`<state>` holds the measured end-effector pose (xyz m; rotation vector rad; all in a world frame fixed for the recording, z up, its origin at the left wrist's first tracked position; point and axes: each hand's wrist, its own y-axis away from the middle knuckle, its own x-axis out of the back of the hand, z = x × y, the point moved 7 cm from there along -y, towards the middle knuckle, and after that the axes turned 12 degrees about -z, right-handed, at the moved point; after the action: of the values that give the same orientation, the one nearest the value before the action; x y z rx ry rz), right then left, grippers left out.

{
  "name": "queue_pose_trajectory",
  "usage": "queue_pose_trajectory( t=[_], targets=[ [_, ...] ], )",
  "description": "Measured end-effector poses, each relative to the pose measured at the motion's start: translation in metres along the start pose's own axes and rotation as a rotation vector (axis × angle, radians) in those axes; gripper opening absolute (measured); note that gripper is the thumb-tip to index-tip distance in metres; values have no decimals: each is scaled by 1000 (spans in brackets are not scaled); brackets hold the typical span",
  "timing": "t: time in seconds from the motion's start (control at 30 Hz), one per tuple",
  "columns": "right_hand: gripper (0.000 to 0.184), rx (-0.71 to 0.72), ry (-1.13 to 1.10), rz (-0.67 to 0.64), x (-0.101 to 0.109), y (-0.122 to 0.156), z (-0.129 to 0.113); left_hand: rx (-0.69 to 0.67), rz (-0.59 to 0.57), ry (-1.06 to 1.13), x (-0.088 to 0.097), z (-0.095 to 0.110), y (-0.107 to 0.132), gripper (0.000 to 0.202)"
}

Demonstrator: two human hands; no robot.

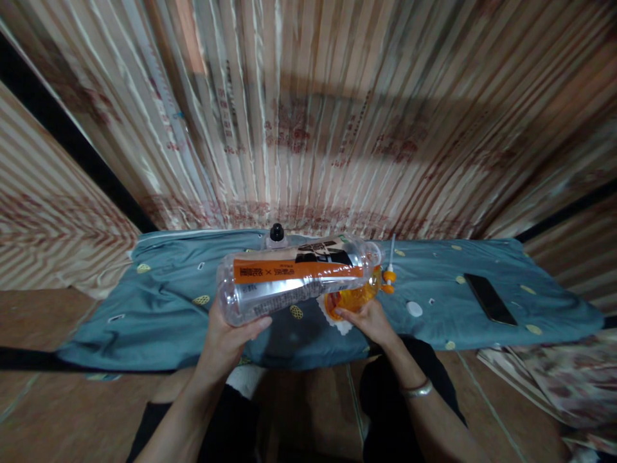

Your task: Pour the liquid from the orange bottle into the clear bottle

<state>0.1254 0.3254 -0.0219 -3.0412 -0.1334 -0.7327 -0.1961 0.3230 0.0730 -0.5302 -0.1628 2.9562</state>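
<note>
My left hand [230, 334] grips the base end of a large clear plastic bottle [294, 278] with an orange label, held on its side, neck toward the right. Its mouth reaches an orange container [351, 299] that my right hand [369, 319] steadies from below. That container rests on a small white doily on the blue cloth [154, 302]. An orange-and-white pump piece [389, 273] stands just right of it. A white bottle cap [414, 308] lies on the cloth nearby.
A black phone [489, 298] lies on the cloth at the right. A bottle with a black cap [276, 235] stands behind the big bottle. Striped curtains hang at the back. A patterned fabric [554, 379] lies at the lower right on the wooden floor.
</note>
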Motion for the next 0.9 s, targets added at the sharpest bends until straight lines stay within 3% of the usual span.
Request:
queue_pose_trajectory(
  t=[0.47,0.9],
  targets=[
    [52,-16,-15,-3,0,-1,4,-11,17,-23,-1,1,0,77],
    [53,8,-23,-16,0,-1,-3,-29,12,-33,-2,2,-2,72]
  ],
)
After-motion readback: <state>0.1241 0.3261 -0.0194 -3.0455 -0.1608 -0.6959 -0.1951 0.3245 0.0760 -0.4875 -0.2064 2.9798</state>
